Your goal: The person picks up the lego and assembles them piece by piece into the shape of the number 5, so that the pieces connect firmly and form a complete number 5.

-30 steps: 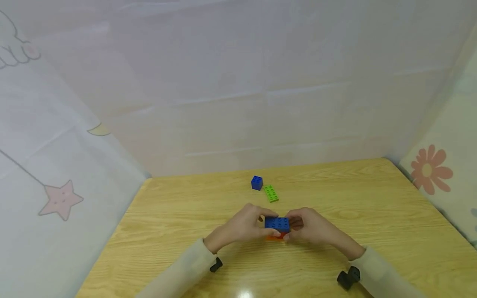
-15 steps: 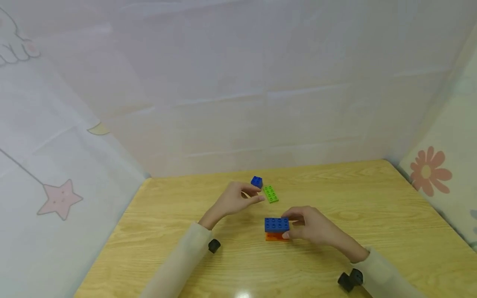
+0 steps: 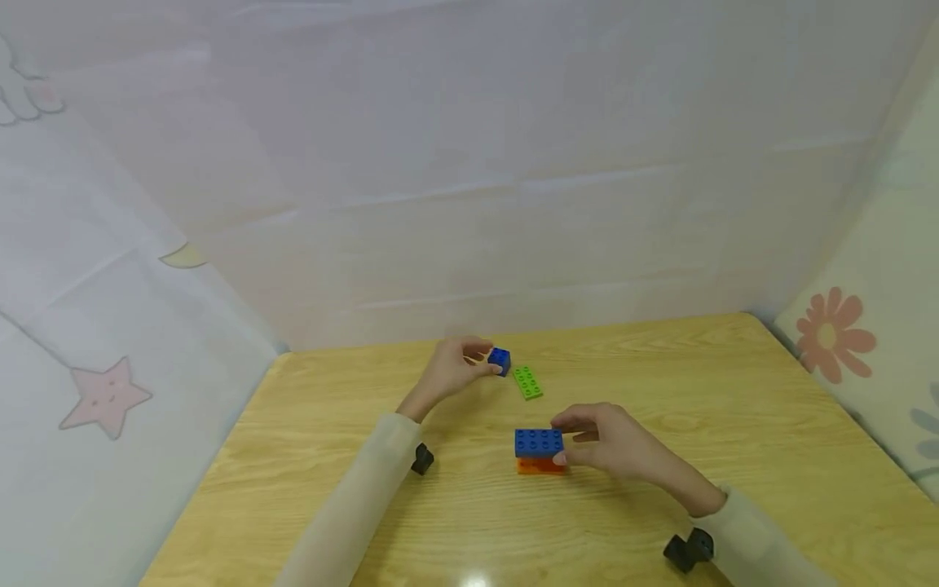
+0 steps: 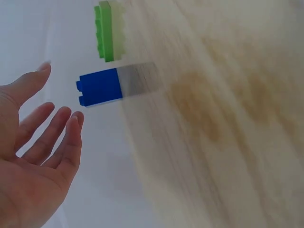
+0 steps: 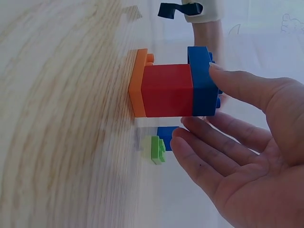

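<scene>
My left hand point(image 3: 449, 368) is at the small blue brick point(image 3: 500, 360) near the table's back edge, thumb and fingers spread around it. The left wrist view shows a gap between its fingertips and this blue brick point(image 4: 100, 88). Closer to me stands a stack of toy bricks: an orange plate point(image 5: 137, 85) at the bottom, a red brick point(image 5: 167, 90) in the middle and a long blue brick point(image 3: 539, 441) on top. My right hand point(image 3: 619, 440) lightly holds the stack's right end, thumb at the front and fingers at the far side.
A flat lime-green studded plate point(image 3: 528, 382) lies just right of the small blue brick. The wooden table point(image 3: 293, 465) is bordered by pale cloth point(image 3: 469, 244) at the back and sides. A black wrist device point(image 3: 688, 550) sits below the right sleeve.
My left hand has let go of the stack and moved away from me and leftward to the small blue brick. My right hand has stayed at the stack.
</scene>
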Demonstrator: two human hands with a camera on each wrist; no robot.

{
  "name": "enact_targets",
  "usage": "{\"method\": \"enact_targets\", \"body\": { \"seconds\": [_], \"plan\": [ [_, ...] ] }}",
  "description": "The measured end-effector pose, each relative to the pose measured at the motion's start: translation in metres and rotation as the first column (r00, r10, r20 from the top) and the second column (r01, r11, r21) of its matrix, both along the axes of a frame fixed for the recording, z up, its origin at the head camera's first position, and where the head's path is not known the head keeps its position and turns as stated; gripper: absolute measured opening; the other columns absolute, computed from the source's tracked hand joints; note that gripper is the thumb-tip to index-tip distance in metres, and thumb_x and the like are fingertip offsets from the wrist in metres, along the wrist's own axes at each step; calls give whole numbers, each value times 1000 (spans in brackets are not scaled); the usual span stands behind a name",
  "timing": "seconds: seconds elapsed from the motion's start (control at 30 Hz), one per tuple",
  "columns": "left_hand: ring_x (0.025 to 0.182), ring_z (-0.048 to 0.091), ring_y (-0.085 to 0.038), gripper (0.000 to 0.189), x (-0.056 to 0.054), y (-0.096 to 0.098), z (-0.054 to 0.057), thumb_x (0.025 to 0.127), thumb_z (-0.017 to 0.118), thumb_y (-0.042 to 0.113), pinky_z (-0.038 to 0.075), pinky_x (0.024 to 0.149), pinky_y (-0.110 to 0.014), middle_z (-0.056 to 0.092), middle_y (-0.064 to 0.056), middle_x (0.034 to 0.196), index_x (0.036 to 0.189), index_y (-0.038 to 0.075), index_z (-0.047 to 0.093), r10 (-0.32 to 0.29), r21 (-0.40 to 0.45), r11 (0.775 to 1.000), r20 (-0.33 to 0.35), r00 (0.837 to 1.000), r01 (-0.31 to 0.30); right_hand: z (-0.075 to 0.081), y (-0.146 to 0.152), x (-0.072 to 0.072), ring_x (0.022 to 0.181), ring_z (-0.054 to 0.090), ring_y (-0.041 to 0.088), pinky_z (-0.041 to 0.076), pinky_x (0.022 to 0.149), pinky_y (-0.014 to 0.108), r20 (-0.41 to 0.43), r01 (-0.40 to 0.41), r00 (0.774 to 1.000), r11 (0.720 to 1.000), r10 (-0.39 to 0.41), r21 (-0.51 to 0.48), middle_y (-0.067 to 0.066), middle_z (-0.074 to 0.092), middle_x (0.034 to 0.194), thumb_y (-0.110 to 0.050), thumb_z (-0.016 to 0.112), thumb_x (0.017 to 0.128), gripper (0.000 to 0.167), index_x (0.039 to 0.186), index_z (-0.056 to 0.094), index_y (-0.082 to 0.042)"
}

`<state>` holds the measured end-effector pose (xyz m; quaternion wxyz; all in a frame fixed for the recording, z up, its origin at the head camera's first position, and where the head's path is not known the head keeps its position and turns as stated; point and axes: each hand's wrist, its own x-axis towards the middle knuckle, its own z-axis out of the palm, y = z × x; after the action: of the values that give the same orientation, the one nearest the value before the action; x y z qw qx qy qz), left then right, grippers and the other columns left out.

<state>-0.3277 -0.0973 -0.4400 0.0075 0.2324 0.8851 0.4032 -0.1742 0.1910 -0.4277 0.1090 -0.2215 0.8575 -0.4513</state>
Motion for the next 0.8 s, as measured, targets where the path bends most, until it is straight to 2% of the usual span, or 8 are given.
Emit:
{"method": "enact_targets", "body": {
  "seconds": [0.13, 0.3, 0.57, 0.8],
  "plan": [
    [114, 70, -27, 53, -11, 3, 2, 89, 86, 31, 62, 93, -44, 73, -13, 130, 137, 14, 71, 18, -51, 999, -4, 1000, -18, 1, 0, 1, 126, 67, 37, 58, 103, 50, -5, 1, 1000, 1000, -1, 5, 17, 70, 137, -31, 81, 94, 54, 136, 67, 0],
    [121, 67, -32, 61, -23, 7, 2, 87, 88, 34, 59, 100, -47, 68, -16, 138, 140, 11, 68, -22, -103, 994, 22, 1000, 24, 1, -1, 1, 126, 68, 36, 58, 103, 49, -18, 4, 1000, 1000, -4, 4, 19, 70, 137, -32, 79, 96, 54, 137, 66, 1],
    [131, 63, -33, 69, -36, 5, -11, 86, 90, 26, 56, 109, -48, 65, -11, 145, 145, 5, 63, -59, -93, 993, 123, 991, 70, -1, -6, 0, 121, 70, 35, 60, 100, 45, -57, -24, 998, 1000, 24, 6, 20, 70, 136, -34, 77, 98, 54, 137, 66, 1],
    [132, 63, -31, 69, -41, 2, -13, 85, 90, 24, 53, 112, -49, 65, -10, 145, 145, 6, 62, -82, -96, 991, 156, 984, 98, -1, -6, -1, 120, 71, 35, 60, 99, 46, -59, -18, 998, 1000, 19, 19, 19, 71, 135, -32, 76, 98, 51, 136, 67, 2]
  ]
}}
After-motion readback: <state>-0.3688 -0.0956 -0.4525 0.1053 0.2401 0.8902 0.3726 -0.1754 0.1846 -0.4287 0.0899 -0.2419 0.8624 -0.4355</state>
